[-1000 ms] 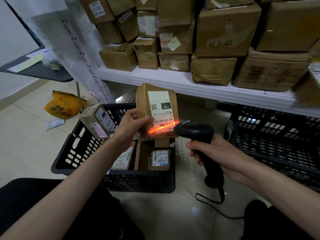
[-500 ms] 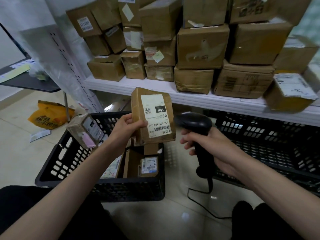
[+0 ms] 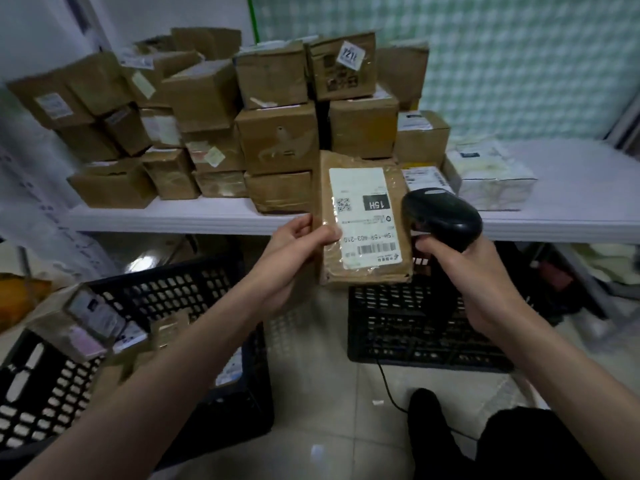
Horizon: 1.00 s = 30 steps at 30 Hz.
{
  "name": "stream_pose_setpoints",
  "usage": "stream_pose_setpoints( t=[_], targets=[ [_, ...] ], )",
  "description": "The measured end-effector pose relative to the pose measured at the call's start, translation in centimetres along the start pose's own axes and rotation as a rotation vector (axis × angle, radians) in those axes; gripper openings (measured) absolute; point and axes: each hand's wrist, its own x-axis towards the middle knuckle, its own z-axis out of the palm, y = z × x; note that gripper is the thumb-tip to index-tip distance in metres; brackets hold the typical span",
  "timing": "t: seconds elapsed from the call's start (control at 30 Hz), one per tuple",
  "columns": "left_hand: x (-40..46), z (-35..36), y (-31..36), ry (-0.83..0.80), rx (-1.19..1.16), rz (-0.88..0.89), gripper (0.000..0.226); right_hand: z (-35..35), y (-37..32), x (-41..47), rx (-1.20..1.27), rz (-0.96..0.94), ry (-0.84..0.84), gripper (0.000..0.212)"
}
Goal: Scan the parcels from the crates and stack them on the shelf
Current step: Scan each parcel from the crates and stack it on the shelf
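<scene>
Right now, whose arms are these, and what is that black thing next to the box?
There is no machine here. A person wears a camera on their head, so you look down along their own two arms. The left hand pinches a flat brown parcel by its edge, with the white label facing us. The right hand grips a black barcode scanner, a tool that reads the stripes on the label. Behind them a white shelf holds many stacked cardboard boxes. On the floor stand two black crates: the left crate has more parcels in it; what lies inside the right crate cannot be seen.
</scene>
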Motion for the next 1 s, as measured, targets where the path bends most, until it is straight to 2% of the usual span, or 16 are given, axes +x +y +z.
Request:
stream_pose_setpoints(
  t=[0.1, 0.2, 0.3, 0.43, 0.53, 0.63, 0.8, 1.0],
  targets=[
    [2.2, 4.4, 0.9, -0.062, 0.054, 0.005, 0.049, -3.2, -0.4, 0.6, 0.107, 0.026, 0.089, 0.018],
    [4.8, 8.7, 1.7, -0.052, 0.067, 0.006, 0.043, -5.7, -0.6, 1.8, 0.156, 0.043, 0.162, 0.019],
    [7.2, 11.8, 2.7, -0.002, 0.190, 0.039, 0.073, -7.0, -1.1, 3.6, 0.289, 0.075, 0.218, 0.023],
    [8.9, 13.3, 3.8, -0.070, 0.346, 0.046, 0.084, -7.4, -2.4, 6.2, 0.371, 0.080, 0.262, 0.018],
    [9.8, 13.2, 4.2, -0.155, 0.445, 0.055, 0.081, -7.1, -2.7, 8.1, 0.379, 0.082, 0.269, 0.013],
    [10.9, 12.8, 3.9, -0.093, 0.523, 0.069, 0.065, -6.7, -2.4, 9.6, 0.360, 0.075, 0.266, 0.011],
    [12.2, 12.9, 3.9, -0.001, 0.512, 0.051, 0.050, -5.7, -2.3, 11.1, 0.341, 0.087, 0.271, 0.012],
    [14.1, 13.3, 2.8, 0.072, 0.644, 0.082, 0.055, -5.1, -1.8, 11.4, 0.313, 0.094, 0.260, 0.015]
  ],
)
